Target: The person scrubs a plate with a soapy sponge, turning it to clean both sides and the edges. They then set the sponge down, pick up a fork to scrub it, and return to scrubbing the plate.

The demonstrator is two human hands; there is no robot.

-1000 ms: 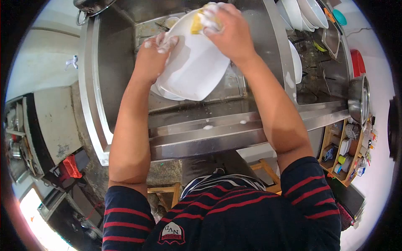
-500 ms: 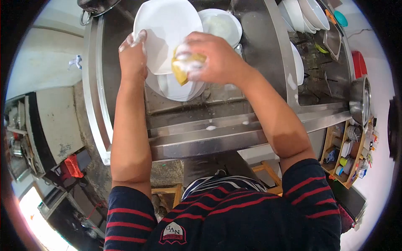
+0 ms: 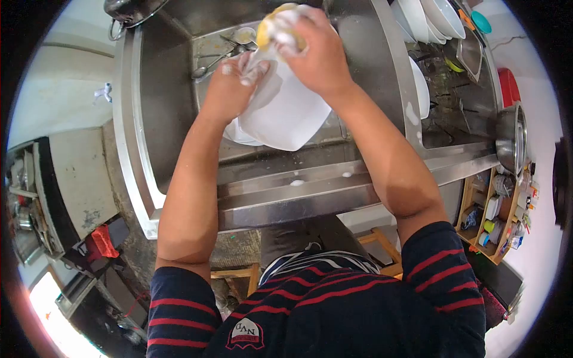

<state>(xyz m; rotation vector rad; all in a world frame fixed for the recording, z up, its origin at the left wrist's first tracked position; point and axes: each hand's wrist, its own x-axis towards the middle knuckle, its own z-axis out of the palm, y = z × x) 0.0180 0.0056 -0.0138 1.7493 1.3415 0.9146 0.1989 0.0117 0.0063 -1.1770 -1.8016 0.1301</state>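
Note:
My left hand, spotted with suds, grips the left edge of a white square plate held tilted over the metal sink. In my right hand is a foamy yellow sponge, closed in the fingers at the plate's far edge. Below the held plate, part of another white plate shows in the sink. Several spoons and other cutlery lie on the sink floor beyond my left hand.
A dark pot stands at the sink's far left corner. White bowls and a white plate are at the right. A steel basin rests at the right edge. Foam spots dot the front ledge.
The plate has turned and come nearer to me, with its corner now pointing down. My right hand and the sponge have moved up to its far edge. Cutlery in the sink is now visible.

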